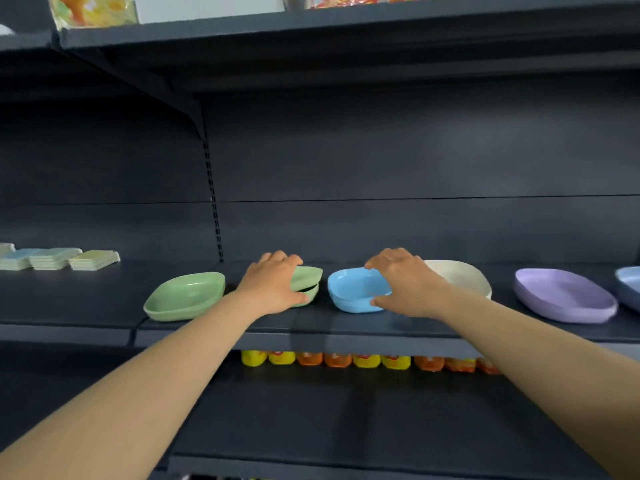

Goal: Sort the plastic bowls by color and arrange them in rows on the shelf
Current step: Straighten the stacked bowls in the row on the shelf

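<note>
On the dark shelf (346, 327) a row of plastic bowls stands. A green bowl (185, 296) sits at the left. My left hand (273, 284) grips two stacked green bowls (309, 281), thumb at their front edge. A blue bowl (355, 289) stands in the middle, and my right hand (403, 280) grips its right rim, fingers over the far edge and thumb at the front. Behind my right hand lies a cream bowl (460, 275), partly hidden. Farther right are a purple bowl (564, 296) and a pale blue bowl (628, 285) cut off by the frame.
Stacks of flat pastel plates (59, 258) lie at the far left of the same shelf level. Yellow and orange packets (363, 361) line the shelf below. An upper shelf (311, 26) overhangs with packaged goods. A slotted upright (213, 202) divides the back panel.
</note>
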